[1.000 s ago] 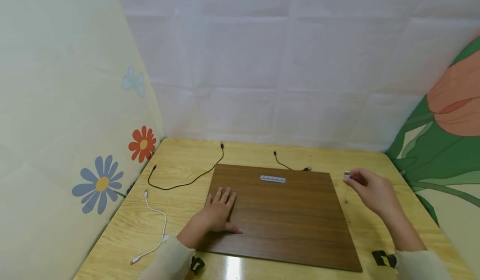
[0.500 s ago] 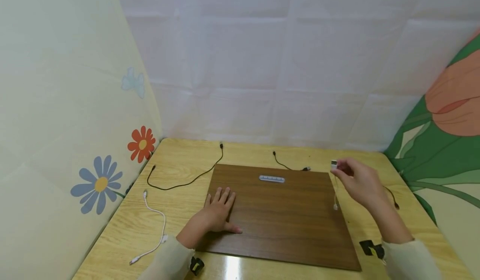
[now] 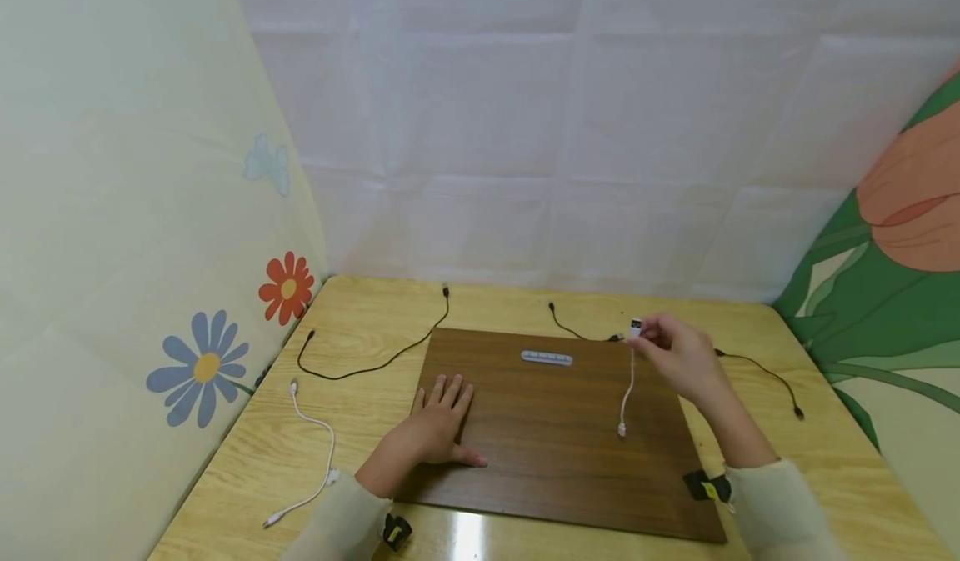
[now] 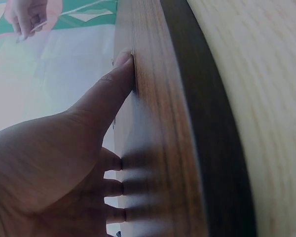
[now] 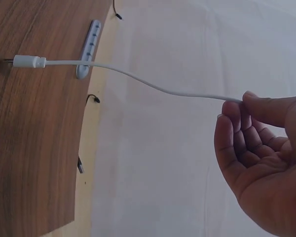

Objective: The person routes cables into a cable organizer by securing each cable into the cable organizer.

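Cable of white cord (image 3: 332,448) curves along the left edge of the surface (image 3: 375,315), running toward the near edge. Beyond it, a long black cable (image 3: 367,370) stretches from near the left edge to the far edge; the cables seem spread apart so each can be reached alone. Next comes the left hand (image 3: 435,432), fingers straight and spread, the tips and thumb resting on the brown board (image 3: 570,444) at its left side, probably to steady it. Near the board's far edge lies a notched strip (image 3: 547,358), the closest thing to a container here; in the right wrist view a cord passes across it without visibly sitting in a notch. A short black cable (image 3: 573,333) lies just past that edge. Over the board's far right corner, the right hand (image 3: 686,361) pinches a short white cable (image 5: 167,92) near its larger plug, likely for control, while the other end hangs down; whether it touches the board I cannot tell. Toward the surface's right edge rests another black cable (image 3: 767,368).
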`<action>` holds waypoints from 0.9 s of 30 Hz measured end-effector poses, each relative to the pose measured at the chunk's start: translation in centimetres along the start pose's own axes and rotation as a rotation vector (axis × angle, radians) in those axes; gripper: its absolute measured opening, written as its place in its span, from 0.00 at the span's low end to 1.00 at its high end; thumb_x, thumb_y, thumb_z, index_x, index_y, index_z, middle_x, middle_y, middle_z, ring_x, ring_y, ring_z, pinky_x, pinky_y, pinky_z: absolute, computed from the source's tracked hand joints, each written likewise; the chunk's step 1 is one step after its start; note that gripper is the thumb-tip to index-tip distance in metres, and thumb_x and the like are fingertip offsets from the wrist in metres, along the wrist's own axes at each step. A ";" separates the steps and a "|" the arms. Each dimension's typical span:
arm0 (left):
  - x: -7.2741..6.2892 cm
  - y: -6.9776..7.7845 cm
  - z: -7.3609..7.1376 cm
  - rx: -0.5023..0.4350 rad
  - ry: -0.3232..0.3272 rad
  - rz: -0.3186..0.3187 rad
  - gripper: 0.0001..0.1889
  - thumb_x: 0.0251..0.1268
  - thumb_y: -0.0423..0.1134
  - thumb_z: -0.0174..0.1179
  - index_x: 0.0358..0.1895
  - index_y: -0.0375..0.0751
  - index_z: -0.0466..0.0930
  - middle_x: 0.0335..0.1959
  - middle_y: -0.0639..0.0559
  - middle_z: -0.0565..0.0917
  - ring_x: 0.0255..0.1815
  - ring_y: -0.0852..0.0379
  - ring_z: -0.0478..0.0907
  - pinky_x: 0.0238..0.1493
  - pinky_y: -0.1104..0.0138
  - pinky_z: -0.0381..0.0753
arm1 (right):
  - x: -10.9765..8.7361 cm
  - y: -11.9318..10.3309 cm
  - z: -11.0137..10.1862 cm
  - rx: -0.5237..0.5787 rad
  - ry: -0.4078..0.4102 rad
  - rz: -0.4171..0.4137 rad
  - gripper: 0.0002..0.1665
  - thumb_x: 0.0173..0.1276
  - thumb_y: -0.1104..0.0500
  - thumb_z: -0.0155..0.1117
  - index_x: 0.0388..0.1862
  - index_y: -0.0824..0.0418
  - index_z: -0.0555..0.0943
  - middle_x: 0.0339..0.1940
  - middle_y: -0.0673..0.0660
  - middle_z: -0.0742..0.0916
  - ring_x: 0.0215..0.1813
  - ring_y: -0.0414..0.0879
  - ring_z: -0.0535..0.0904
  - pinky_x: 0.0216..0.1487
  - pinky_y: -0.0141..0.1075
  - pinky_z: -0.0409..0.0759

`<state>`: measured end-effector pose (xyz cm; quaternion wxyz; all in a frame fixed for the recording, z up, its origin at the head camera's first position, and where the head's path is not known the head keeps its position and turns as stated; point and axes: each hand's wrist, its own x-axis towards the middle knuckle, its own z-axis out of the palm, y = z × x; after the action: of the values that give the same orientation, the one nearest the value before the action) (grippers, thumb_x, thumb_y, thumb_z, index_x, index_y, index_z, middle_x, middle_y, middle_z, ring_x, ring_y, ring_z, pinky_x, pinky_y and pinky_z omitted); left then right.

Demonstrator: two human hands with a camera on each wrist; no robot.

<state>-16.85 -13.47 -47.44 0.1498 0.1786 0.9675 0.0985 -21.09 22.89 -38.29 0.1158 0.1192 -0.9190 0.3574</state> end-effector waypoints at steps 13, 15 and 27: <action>-0.1 0.0 0.1 -0.009 -0.002 0.002 0.62 0.52 0.74 0.65 0.81 0.39 0.50 0.82 0.36 0.48 0.82 0.33 0.41 0.75 0.34 0.48 | 0.5 0.2 1.8 0.100 -0.055 0.078 0.11 0.74 0.60 0.65 0.47 0.67 0.79 0.37 0.59 0.86 0.39 0.51 0.86 0.36 0.31 0.82; -0.1 0.0 0.1 -0.014 -0.004 0.002 0.61 0.52 0.73 0.65 0.81 0.39 0.50 0.82 0.36 0.48 0.82 0.33 0.41 0.74 0.34 0.48 | 0.6 0.1 2.1 0.103 -0.063 0.086 0.11 0.74 0.59 0.65 0.47 0.67 0.79 0.37 0.59 0.86 0.38 0.48 0.86 0.37 0.32 0.82; -0.4 0.0 -0.1 -0.032 0.004 0.009 0.61 0.52 0.72 0.66 0.81 0.38 0.50 0.82 0.36 0.48 0.82 0.33 0.41 0.75 0.34 0.47 | 1.4 -0.6 3.8 0.252 -0.131 0.127 0.12 0.74 0.60 0.65 0.48 0.69 0.78 0.39 0.61 0.87 0.39 0.48 0.85 0.41 0.38 0.86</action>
<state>-16.55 -13.59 -47.27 0.1504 0.1804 0.9652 0.1151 -22.68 19.69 -40.24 0.0170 0.0977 -0.8782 0.4679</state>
